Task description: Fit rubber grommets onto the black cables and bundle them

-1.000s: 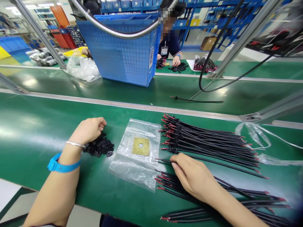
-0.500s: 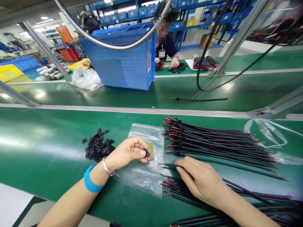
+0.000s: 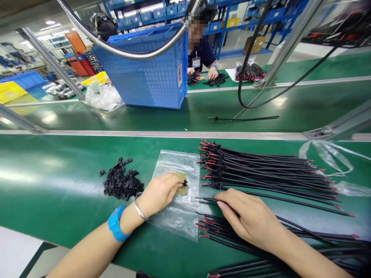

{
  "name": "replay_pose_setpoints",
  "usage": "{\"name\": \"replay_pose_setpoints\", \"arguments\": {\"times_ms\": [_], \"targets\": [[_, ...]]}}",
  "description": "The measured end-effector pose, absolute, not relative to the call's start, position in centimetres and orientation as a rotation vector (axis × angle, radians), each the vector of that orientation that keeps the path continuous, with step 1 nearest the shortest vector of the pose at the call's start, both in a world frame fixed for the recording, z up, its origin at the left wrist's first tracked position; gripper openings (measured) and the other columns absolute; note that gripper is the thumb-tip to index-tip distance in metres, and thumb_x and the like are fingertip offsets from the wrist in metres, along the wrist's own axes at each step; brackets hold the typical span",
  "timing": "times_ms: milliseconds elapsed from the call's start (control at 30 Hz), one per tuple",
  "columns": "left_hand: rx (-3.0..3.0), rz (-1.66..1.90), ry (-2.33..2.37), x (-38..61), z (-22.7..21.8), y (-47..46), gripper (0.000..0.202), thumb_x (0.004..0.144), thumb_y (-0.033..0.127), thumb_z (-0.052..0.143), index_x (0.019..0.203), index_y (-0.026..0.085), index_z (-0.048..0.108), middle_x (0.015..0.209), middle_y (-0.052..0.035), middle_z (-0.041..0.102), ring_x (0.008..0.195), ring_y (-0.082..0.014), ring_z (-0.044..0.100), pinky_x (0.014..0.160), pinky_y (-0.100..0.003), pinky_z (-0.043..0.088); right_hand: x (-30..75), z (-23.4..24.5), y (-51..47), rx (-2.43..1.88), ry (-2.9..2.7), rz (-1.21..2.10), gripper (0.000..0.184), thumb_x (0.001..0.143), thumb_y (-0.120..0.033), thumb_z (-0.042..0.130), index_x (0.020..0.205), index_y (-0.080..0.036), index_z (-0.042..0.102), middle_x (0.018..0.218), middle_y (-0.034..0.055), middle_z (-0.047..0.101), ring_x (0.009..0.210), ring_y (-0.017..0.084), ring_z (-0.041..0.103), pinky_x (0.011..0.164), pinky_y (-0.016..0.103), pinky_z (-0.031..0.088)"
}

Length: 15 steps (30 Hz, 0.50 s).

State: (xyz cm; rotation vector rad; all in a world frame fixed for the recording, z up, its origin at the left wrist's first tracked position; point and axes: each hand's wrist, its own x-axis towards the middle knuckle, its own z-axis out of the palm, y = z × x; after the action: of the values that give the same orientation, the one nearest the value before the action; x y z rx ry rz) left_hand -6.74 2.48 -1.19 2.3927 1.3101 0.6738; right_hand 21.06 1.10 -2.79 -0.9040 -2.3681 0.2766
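Fingers of the left hand (image 3: 159,193) are drawn to a narrow pinch on a small black piece (image 3: 184,183), over a yellow-brown pad (image 3: 182,190). Contact between piece and pad cannot be confirmed from where I stand. Beneath the pad lies a clear bag (image 3: 171,159); left of these fingers sits a pile of black pieces (image 3: 120,183).

Fingers of the right hand (image 3: 251,218) are closed on one black cable (image 3: 209,199), its bared tip pointing left, below and right of the black piece and apart from it. Just beyond them lies a row of cables (image 3: 266,170) with dark pieces near their left ends; nearer the wearer, below the same fingers, are more loose cables (image 3: 213,225).

Finding: the step in hand appears to be working the piece at the pad. In my judgement, the next move calls for a secure left pinch and a steady cable tip, clear of its neighbours.
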Motion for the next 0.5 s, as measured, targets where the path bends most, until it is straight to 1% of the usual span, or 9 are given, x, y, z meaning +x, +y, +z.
{"name": "replay_pose_setpoints", "arguments": {"times_ms": [67,167,300,367,400,500], "targets": [[2.650,0.540,1.271,-6.5,-0.9,2.2,0.018,0.094,0.020,0.049,0.094,0.017,0.067,0.097,-0.0077,0.068,0.088,-0.0204,0.061,0.078,-0.035,0.052,21.0,-2.7,1.1,-0.902,-2.365,0.274,0.011,0.097,-0.017,0.046,0.102,-0.017,0.056,0.085,0.0046,0.062,0.073,0.015,0.058,0.066,0.028,0.044],[2.874,0.347,1.288,-5.7,-0.4,1.9,0.017,0.093,0.021,0.051,0.085,0.017,0.066,0.097,-0.0065,0.065,0.088,-0.0220,0.057,0.075,-0.036,0.050,20.8,-2.4,0.9,-0.910,-2.354,0.286,0.011,0.096,-0.016,0.046,0.101,-0.017,0.056,0.083,0.0037,0.061,0.071,0.015,0.057,0.064,0.028,0.044],[3.056,0.218,1.247,-4.6,-0.1,1.5,0.015,0.092,0.015,0.050,0.083,0.014,0.061,0.102,-0.0093,0.064,0.094,-0.0239,0.056,0.077,-0.038,0.047,20.5,-2.1,0.6,-0.914,-2.316,0.281,0.012,0.095,-0.015,0.048,0.102,-0.018,0.057,0.084,0.0038,0.062,0.072,0.015,0.058,0.065,0.028,0.045],[2.980,0.285,1.256,-4.3,-0.2,1.4,0.012,0.091,0.013,0.050,0.085,0.014,0.060,0.103,-0.0104,0.065,0.096,-0.0248,0.057,0.080,-0.039,0.047,20.3,-2.0,0.5,-0.908,-2.285,0.262,0.013,0.094,-0.014,0.049,0.103,-0.017,0.058,0.084,0.0038,0.062,0.073,0.015,0.058,0.066,0.028,0.046],[2.865,0.379,1.280,-4.3,-0.2,1.5,0.010,0.089,0.011,0.050,0.087,0.014,0.059,0.102,-0.0104,0.065,0.096,-0.0247,0.057,0.082,-0.039,0.047,20.2,-2.0,0.5,-0.901,-2.266,0.248,0.013,0.094,-0.013,0.050,0.103,-0.017,0.059,0.084,0.0038,0.063,0.073,0.015,0.059,0.067,0.028,0.047],[2.231,0.699,1.311,-4.2,-0.2,1.4,0.009,0.085,0.009,0.050,0.085,0.017,0.053,0.105,-0.0088,0.068,0.098,-0.0216,0.060,0.085,-0.037,0.047,20.1,-1.9,0.6,-0.868,-2.197,0.201,0.015,0.092,-0.010,0.053,0.104,-0.016,0.060,0.085,0.0043,0.064,0.075,0.014,0.060,0.071,0.027,0.048]]}}
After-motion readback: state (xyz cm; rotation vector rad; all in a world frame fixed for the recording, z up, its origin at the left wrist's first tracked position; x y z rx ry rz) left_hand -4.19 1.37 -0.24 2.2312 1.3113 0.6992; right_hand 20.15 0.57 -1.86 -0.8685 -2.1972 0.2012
